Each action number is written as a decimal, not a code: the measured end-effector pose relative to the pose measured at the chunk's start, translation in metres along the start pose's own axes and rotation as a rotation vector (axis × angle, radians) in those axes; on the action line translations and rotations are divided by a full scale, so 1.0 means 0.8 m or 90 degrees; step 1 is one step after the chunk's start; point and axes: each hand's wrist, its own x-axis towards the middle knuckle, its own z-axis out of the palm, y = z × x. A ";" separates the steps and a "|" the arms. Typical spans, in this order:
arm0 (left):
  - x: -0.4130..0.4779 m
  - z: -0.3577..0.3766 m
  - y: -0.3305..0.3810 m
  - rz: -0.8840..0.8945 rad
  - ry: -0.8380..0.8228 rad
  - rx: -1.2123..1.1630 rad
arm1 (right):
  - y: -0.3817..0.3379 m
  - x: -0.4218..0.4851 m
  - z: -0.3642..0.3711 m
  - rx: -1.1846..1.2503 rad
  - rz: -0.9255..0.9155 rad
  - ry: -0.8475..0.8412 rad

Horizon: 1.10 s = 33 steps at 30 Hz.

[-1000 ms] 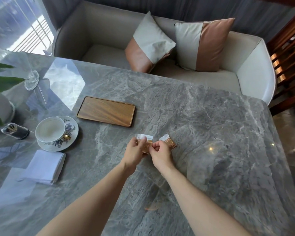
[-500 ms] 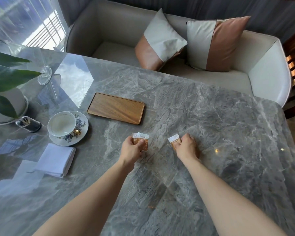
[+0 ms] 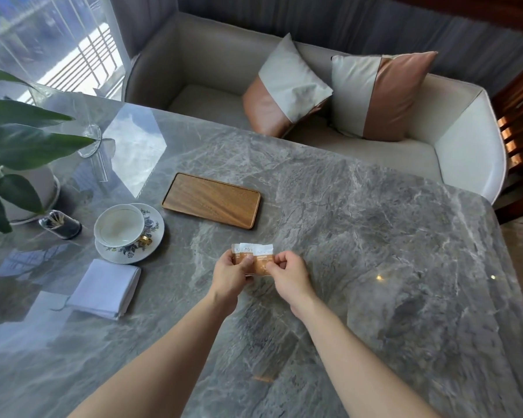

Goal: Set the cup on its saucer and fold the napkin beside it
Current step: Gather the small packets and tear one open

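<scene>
- The cup [image 3: 119, 225] already sits on its saucer [image 3: 151, 240] near the left edge of the bench [image 3: 375, 236], pushed a little toward the saucer's far-left side rather than centred
- The napkin [image 3: 104, 287] lies folded just beside the saucer, on the side nearer the person, not touching it as far as the view shows
- Both parts of the task look done, judging from how these things lie
- The left hand [image 3: 231, 274] pinches two or three small brown-and-white packets [image 3: 251, 257] fanned out, thumb on top
- The right hand [image 3: 289, 274] pinches the edge of the rightmost packet between thumb and forefinger; both hands are above the middle of the bench, well apart from the cup
- A wooden tray [image 3: 212, 203] lies toward the far edge, between the hands and the sofa [image 3: 465, 140]
- The cup is probably thin china: light, stiff, smooth and easy to chip, so it is best taken by its handle or around the bowl and set down gently
- The napkin looks like soft cloth, limp and light; it would handle best by its corners, with creases pressed flat on the bench
- The packets seem light and slippery, needing only a fingertip grip
</scene>
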 end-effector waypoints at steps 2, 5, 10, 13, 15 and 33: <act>-0.003 -0.006 0.004 0.003 -0.008 -0.006 | 0.001 0.001 0.013 -0.014 0.012 0.020; -0.004 -0.017 0.010 0.006 -0.014 -0.003 | 0.001 0.003 0.029 -0.013 0.018 0.052; -0.003 -0.033 0.021 0.018 -0.014 -0.007 | -0.002 0.007 0.051 -0.007 0.005 0.038; 0.002 -0.043 0.030 0.031 -0.014 0.002 | -0.006 0.011 0.060 -0.032 -0.018 0.042; 0.008 -0.050 0.037 0.036 0.000 0.009 | -0.009 0.014 0.063 -0.066 -0.049 0.060; 0.119 -0.075 0.139 0.081 0.130 0.130 | 0.069 0.031 0.077 -0.630 -0.163 0.179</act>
